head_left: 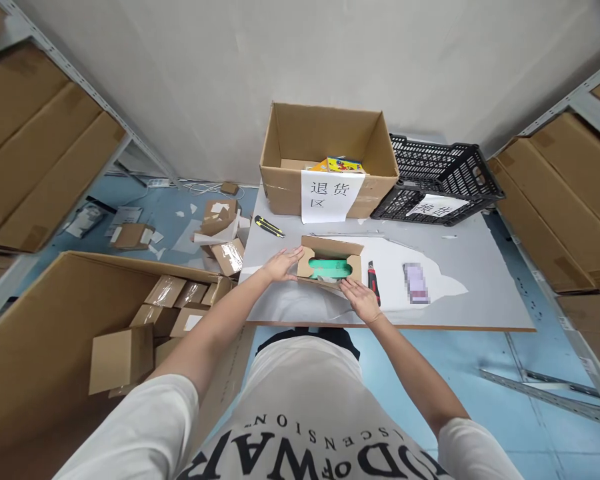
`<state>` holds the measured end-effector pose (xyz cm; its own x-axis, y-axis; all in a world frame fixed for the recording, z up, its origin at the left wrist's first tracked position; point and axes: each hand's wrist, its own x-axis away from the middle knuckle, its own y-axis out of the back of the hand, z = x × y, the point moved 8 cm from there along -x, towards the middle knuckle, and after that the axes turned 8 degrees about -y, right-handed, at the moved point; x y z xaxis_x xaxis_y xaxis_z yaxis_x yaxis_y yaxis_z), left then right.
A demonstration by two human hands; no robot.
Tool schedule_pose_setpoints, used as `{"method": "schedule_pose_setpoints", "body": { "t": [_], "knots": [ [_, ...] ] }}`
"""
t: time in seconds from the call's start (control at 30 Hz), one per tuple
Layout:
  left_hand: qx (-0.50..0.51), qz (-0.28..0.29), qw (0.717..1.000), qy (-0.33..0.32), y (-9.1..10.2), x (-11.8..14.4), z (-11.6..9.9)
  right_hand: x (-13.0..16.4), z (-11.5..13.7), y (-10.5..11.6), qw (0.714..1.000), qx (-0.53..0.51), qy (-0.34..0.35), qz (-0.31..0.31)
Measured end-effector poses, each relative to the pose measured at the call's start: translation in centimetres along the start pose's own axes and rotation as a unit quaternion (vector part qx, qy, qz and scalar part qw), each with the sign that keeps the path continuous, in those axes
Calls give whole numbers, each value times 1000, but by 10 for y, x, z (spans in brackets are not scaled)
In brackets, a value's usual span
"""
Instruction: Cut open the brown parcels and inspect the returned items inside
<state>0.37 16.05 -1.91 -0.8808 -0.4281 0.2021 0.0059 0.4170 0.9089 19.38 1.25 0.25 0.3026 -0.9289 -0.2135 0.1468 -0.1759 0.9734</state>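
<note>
Between the fingers [295, 255], open carton [305, 264].

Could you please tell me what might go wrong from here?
The right hand is close to the red-and-black cutter and might brush it; whether its blade is out is unclear. The green item shows through the top of the open box, so it could slide out if the box were tipped.

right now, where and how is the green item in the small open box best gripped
Probably by the middle of the green item, coming from above: the small box is open on top, and its end flaps overlap the item's ends.
</note>
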Motion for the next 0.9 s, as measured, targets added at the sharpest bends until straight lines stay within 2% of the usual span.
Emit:
{"method": "schedule_pose_setpoints", "body": {
  "t": [0.07, 0.17, 0.37, 0.47, 0.53, 0.6, 0.67, 0.73, 0.77, 0.83, 0.87, 0.9],
  "knots": [
    [-15, 0, 1000, 9, 2, 1, -2, 11, 7, -3, 1000, 11, 27, -12],
    [-19, 8, 1000, 12, 3, 2, -5, 22, 13, -14, 998, 28, 51, 9],
    [-20, 20, 1000, 8, 4, 1, -9, 30, 14, -38, 996, 39, 32, 71],
    [-29, 24, 999, 9, 9, 1, -9, 28, 15, -35, 995, 26, 29, 92],
    [-47, 26, 999, 11, 15, 2, -13, 25, 14, -25, 994, 0, 20, 111],
    [-71, 8, 997, 20, 25, 2, -20, 16, 11, -8, 989, -43, 5, 139],
    [-93, -42, 994, 31, 39, -2, -33, -1, 7, 10, 981, -88, -18, 173],
    [-106, -90, 990, 18, 51, -14, -55, -27, 2, 24, 972, -110, -53, 199],
    [-109, -90, 990, -4, 52, -23, -67, -42, 0, 29, 970, -109, -67, 206],
    [-118, -20, 992, -46, 40, -44, -87, -72, 0, 28, 966, -72, -85, 233],
    [-129, 30, 990, -41, 31, -54, -90, -84, 1, 21, 959, -35, -92, 267],
    [-133, 54, 989, -39, 26, -62, -93, -93, 2, 11, 948, 6, -103, 301]
  ]
}}
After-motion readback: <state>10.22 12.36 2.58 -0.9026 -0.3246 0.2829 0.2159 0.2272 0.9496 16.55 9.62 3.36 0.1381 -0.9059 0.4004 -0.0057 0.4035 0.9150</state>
